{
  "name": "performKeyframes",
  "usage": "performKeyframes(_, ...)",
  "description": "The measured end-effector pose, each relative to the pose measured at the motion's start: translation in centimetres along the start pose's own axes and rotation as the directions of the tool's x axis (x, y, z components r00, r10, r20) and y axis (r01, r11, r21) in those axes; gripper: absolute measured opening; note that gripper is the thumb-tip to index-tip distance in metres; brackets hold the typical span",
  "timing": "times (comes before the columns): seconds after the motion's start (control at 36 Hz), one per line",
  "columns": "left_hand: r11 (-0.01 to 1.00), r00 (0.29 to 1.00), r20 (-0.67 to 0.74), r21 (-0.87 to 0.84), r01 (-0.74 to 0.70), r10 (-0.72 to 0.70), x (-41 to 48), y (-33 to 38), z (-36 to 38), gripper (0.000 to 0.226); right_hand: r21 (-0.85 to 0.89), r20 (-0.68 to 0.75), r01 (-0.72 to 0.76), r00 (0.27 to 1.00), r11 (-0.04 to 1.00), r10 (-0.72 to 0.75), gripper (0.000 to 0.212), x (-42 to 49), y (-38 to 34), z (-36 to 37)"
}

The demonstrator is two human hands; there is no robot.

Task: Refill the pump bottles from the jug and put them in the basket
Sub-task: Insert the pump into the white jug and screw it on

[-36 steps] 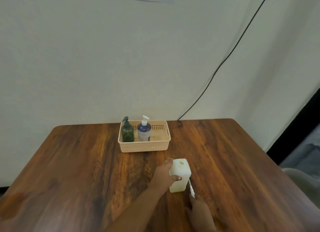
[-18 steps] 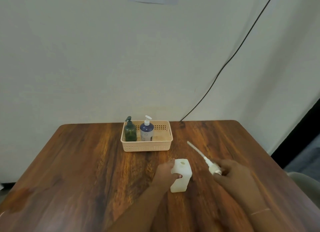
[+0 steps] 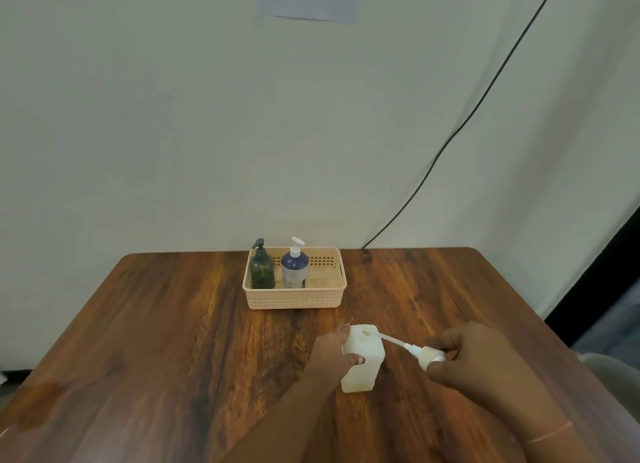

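Pinching the collar of a white pump head, the right hand has its grip closed around it, the thin dip tube slanting up and to the left so that its tip lies at the rim of the small round opening on top of the white square bottle. The left hand wraps that bottle from its left side, fingers curled shut around it, keeping it upright on the worktop. The tube's long axis lies low and nearly sideways, whereas the hole faces upward, so I judge the next move needs the pump raised to stand the tube vertical over the opening. The bottle looks like matte, translucent plastic with flat faces and bevelled shoulders. Farther off, a beige perforated plastic basket holds a dark green bottle and a blue bottle, both upright at its left. No jug is visible.
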State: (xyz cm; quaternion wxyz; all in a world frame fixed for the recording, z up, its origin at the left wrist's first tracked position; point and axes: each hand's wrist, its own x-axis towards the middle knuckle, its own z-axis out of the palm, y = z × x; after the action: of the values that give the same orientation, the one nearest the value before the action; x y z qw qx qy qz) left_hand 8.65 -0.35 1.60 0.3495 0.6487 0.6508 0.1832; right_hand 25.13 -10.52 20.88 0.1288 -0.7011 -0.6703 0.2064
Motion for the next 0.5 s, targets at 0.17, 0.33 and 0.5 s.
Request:
performKeyframes(0.17, 1.0, 1.0, -0.01, 0.023, 0.002, -0.001, 0.1, 0.0, 0.1, 0.073, -0.065, 0.104, -0.023, 0.994, 0.998, 0.03, 0.018, 1.4, -0.6, 0.3)
performKeyframes(0.33, 0.995, 0.998, 0.054, 0.087, 0.038, -0.042, -0.1, -1.1, -0.8, 0.042, -0.13, 0.161, -0.001, 0.987, 0.992, 0.022, 0.017, 4.1, -2.6, -1.3)
performKeyframes(0.5, 0.992, 0.993, 0.029, 0.051, 0.111, -0.113, -0.6, -2.5, 0.3, 0.087, -0.285, 0.258, 0.043, 0.966, 0.958, 0.033, 0.009, 6.2, -3.8, -1.8)
